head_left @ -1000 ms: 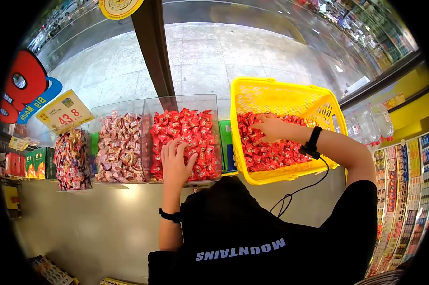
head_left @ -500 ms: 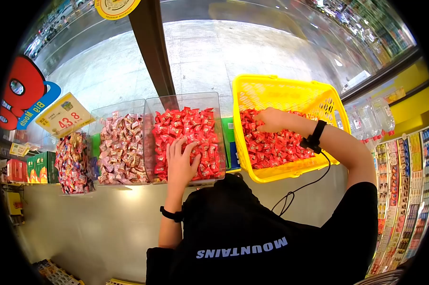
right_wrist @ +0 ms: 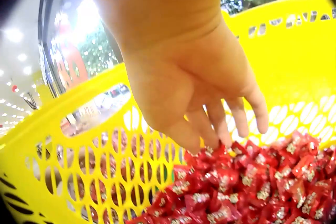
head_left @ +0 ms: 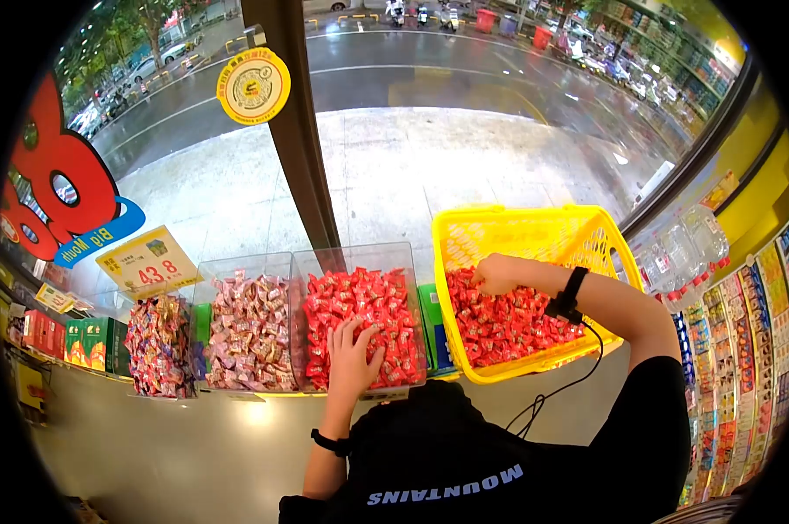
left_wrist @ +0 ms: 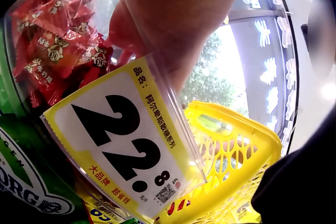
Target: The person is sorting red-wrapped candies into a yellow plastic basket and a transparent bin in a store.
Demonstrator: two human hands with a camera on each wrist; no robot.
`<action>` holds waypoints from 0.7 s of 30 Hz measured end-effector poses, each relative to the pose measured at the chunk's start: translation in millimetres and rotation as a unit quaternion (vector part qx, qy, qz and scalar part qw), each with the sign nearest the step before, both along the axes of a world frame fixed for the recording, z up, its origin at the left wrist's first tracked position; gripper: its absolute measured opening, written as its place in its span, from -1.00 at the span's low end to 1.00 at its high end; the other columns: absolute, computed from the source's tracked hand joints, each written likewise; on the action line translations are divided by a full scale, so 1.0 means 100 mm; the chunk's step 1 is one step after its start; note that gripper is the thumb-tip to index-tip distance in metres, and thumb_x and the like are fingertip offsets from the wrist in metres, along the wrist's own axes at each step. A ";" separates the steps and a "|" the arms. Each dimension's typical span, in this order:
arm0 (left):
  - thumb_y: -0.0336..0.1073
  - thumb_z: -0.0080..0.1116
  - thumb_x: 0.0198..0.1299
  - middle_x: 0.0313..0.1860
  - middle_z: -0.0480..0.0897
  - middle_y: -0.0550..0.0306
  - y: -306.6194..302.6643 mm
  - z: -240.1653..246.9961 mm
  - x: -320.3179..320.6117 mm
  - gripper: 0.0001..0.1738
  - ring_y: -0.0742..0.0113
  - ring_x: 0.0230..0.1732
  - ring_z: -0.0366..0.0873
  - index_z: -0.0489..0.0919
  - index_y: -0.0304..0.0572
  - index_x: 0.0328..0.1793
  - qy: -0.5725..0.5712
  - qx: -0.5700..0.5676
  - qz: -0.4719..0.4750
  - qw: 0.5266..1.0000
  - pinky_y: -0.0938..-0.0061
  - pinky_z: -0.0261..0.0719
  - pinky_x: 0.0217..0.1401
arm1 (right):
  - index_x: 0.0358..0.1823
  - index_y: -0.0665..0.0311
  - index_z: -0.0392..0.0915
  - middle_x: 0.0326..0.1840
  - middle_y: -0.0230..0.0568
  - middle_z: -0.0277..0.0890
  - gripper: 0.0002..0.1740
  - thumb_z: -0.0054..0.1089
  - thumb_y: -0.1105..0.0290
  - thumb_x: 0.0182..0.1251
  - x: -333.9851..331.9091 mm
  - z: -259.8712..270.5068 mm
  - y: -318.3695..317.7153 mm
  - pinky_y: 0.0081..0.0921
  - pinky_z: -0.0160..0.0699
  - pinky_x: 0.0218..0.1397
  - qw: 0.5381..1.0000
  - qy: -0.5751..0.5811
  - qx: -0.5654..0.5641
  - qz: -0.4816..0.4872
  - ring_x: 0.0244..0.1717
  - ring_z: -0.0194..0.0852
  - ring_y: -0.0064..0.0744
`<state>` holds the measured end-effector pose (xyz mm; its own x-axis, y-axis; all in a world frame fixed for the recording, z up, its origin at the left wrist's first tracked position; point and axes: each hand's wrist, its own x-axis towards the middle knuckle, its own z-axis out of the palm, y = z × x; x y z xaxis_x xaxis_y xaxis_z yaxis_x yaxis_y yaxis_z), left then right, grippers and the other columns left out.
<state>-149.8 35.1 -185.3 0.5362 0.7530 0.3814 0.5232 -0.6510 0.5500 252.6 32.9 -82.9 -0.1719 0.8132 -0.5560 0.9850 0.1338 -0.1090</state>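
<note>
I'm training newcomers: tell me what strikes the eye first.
A yellow perforated plastic basket stands out first, on the head view's right, its red-wrapped candies under the person's right hand. Next is the clear plastic bin left of it, where the left hand lies over more red candies.

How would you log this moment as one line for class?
left hand: over red candies in clear bin | right hand: in yellow basket, fingers down at basket candies | held: nothing visible
</note>
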 end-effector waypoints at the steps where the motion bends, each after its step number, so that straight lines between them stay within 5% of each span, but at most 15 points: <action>1: -0.20 0.49 0.22 0.44 0.52 -0.05 0.00 0.00 0.00 -0.50 -0.18 0.58 0.33 0.68 0.06 0.31 -0.006 -0.002 -0.004 1.000 -0.32 0.10 0.71 | 0.16 0.26 0.79 0.03 0.18 0.80 -0.48 0.21 0.15 0.28 -0.04 0.19 -0.05 -0.02 0.74 0.21 0.999 0.039 0.016 -0.004 0.06 0.79 0.20; 6: -0.14 0.54 0.21 0.45 0.52 -0.03 0.04 0.35 -0.01 -0.49 -0.17 0.59 0.33 0.69 0.05 0.29 -0.036 0.014 -0.020 0.999 -0.33 0.08 0.72 | 0.27 0.31 0.71 0.17 0.14 0.74 -0.51 0.33 0.18 0.43 -0.37 1.01 -0.47 -0.04 0.65 0.33 0.966 0.170 0.180 0.071 0.20 0.69 0.21; 10: -0.12 0.60 0.17 0.44 0.53 -0.02 0.02 0.99 0.07 -0.45 -0.17 0.58 0.35 0.70 0.03 0.28 -0.153 -0.016 -0.094 0.984 -0.31 0.10 0.73 | 0.45 0.34 0.55 0.47 0.08 0.54 -0.46 0.31 0.27 0.53 -0.94 1.75 -0.91 -0.06 0.50 0.51 0.952 0.242 0.152 0.108 0.45 0.49 0.13; 15: -0.11 0.67 0.06 0.35 0.63 0.11 -0.11 1.30 0.34 -0.58 -0.11 0.51 0.46 0.81 -0.04 0.02 -0.184 0.050 -0.219 0.957 -0.25 0.21 0.69 | 0.54 0.34 0.47 0.57 0.04 0.45 -0.38 0.32 0.27 0.54 -1.23 1.58 -1.12 -0.14 0.40 0.64 0.923 0.317 0.146 0.161 0.57 0.40 0.08; 21: -0.20 0.65 0.08 0.30 0.66 0.14 -0.09 1.25 0.41 -0.66 -0.07 0.51 0.46 0.78 -0.11 -0.06 -0.172 0.050 -0.208 0.962 -0.24 0.23 0.69 | 0.53 0.33 0.50 0.59 0.05 0.44 -0.38 0.35 0.26 0.53 -1.21 1.54 -1.09 -0.15 0.40 0.64 0.930 0.317 0.128 0.137 0.58 0.40 0.08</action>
